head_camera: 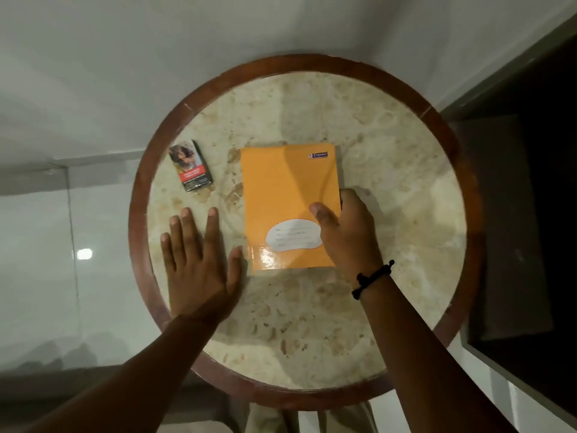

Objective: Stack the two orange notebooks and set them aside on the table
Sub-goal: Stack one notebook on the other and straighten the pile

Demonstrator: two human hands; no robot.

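- Orange notebook (288, 204) flat near the table's middle, white label patch toward the person; whether a second one lies under it, can't tell.
- Right hand (346, 229) pinches its right edge, thumb on the cover, fingers curled at the side; black bracelet (371, 278) on the wrist.
- Left hand (199, 260) spread flat on the top, holding nothing, thumb just beside the notebook.
- Small pack (191, 166) lies left, apart.
- Round table (312, 307): beige marble, dark wood rim.
- White glossy floor around.

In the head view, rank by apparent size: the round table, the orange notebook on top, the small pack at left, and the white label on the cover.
1. round table
2. orange notebook
3. Small pack and white label: look alike, not ranked.
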